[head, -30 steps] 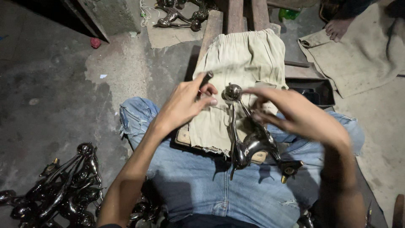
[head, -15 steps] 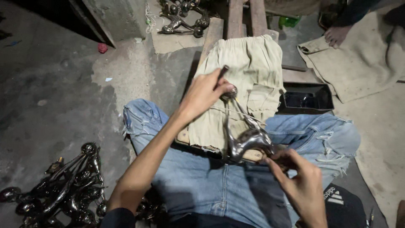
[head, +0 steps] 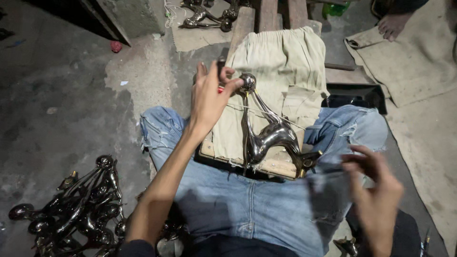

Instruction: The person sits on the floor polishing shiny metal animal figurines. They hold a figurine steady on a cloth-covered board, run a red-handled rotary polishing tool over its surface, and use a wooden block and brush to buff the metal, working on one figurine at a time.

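A shiny metal animal figurine with a long neck lies on a beige cloth spread over a wooden board on my lap. My left hand grips a small dark tool and rests against the figurine's head end. A thin thread crosses the figurine's neck. My right hand hovers blurred above my right thigh, away from the figurine, with its fingers curled. Whether it holds anything is unclear.
A pile of dark shiny metal figurines lies on the concrete floor at my left. More figurines sit at the top. Another person's bare foot rests on a beige mat. A black tray stands beside my right knee.
My right hand has left the figurine and dropped back towards my right thigh. My left hand has moved up to the figurine's head with the tool.
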{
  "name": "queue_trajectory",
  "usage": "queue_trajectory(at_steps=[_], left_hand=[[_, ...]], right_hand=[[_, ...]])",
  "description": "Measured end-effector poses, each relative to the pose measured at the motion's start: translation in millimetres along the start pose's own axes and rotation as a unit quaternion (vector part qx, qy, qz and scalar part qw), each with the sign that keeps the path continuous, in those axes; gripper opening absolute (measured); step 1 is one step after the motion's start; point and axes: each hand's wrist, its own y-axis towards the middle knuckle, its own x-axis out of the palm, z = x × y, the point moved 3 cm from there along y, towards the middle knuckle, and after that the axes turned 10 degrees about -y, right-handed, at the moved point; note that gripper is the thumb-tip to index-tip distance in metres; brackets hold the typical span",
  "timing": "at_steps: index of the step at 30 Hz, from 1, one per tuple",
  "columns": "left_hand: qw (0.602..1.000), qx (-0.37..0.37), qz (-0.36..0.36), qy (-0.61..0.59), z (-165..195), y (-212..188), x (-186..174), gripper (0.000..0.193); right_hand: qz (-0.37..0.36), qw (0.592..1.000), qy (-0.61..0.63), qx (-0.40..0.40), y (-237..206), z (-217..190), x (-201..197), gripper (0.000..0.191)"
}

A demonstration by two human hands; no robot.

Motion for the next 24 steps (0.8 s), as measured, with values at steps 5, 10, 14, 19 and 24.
queue_trajectory(at_steps=[5,10,14,19,24], left_hand=[[0.993,-0.083,0.044,-0.071,11.7,-33.0,-8.9,0.028],[0.948,-0.111,0.034,-0.296,20.4,-59.1,-2.4,0.022],[0.931,-0.139,0.047,-0.333,22.3,-74.6,-5.1,0.024],[0.909,-0.149,0.061,-0.385,36.4,-92.3,-6.4,0.024],[0.926,-0.225,0.015,-0.304,57.4,-111.5,-6.7,0.028]], right_hand=[[0.208,0.974,0.081,0.047,3.7,89.3,19.1,0.018],[0.168,0.979,0.1,0.05,17.2,155.1,55.0,0.033],[-0.069,0.968,0.229,0.083,20.2,168.9,83.8,0.044],[-0.154,0.914,0.288,0.242,11.8,180.0,92.9,0.044],[-0.156,0.929,0.265,0.207,19.0,173.9,104.3,0.045]])
